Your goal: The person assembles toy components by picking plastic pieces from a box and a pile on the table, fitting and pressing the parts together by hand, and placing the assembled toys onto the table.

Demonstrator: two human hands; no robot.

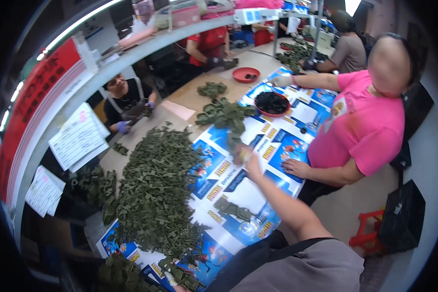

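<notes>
**benchmonkey:** why's your arm stretched that far across the table?

**me:** The stuff is spread out, that's why. My right hand [246, 158] is out over the printed sheets [297, 114] that cover the table, just below the smaller heap of green parts [224, 114]. My fingers look curled shut on a little green piece [236, 146]. It's blurry though, so I'm guessing a pinch grip, which is how you'd hold something that small.

**benchmonkey:** and the other hand?

**me:** My left hand [174, 288] is only a sliver at the bottom edge, down among the green bits nearest me. I honestly can't tell if it's open or closed.

**benchmonkey:** that big green mountain is yours?

**me:** The big pile [155, 194] runs along my left side of the table. I'd say it sits there so either hand can dip in without a reach. One bigger green part [233, 210] lies by itself on the sheets just in front of me, well apart from the pile, probably so it doesn't get lost in the loose bits.

**benchmonkey:** who's in pink?

**me:** A co-worker [365, 121] on my right, with one hand flat on the sheets [297, 168] and the other [281, 80] reaching past a red bowl of dark pieces [271, 103]. That bowl sits right by their arm, which looks handy for them. A second red bowl [246, 74] is further up the table.
</notes>
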